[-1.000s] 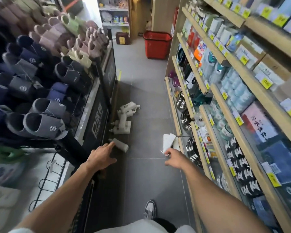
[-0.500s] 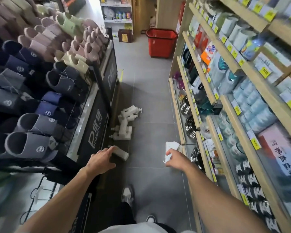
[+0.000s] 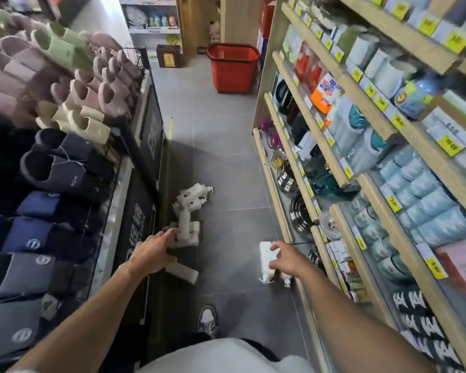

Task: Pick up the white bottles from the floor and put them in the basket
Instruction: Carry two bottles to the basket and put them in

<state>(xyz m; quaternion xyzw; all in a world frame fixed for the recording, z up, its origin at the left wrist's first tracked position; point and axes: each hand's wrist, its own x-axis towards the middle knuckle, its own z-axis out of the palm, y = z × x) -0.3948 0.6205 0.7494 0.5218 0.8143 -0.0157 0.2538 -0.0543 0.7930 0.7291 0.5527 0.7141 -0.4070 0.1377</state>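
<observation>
The gray floor is a long thin path from the bottom of the frame up to the top middle. On the left it stops at the black base of the slipper rack. On the right it stops at the wooden edge of the shelves. The middle of the path is open all the way up.

The white bottles lie in a heap on the floor, left of the middle of the frame, close against the black base. The lone bottle lies on its side just below the heap.

The left hand reaches over the low end of the heap. Its fingers are straight and spread and hold nothing. I cannot tell if the tips touch a bottle. The right hand is low and right of the middle, near the shelf edge. Its fingers are curled round the held bottle, a white one with its pump end pointing down.

The red basket stands on the floor at the top middle, just beside the end of the shelves and well apart from the heap. Its top is open, and only its red inside wall shows from here. The shelves hold cups, boxes and rolls. One shoe is on the floor at the bottom middle
</observation>
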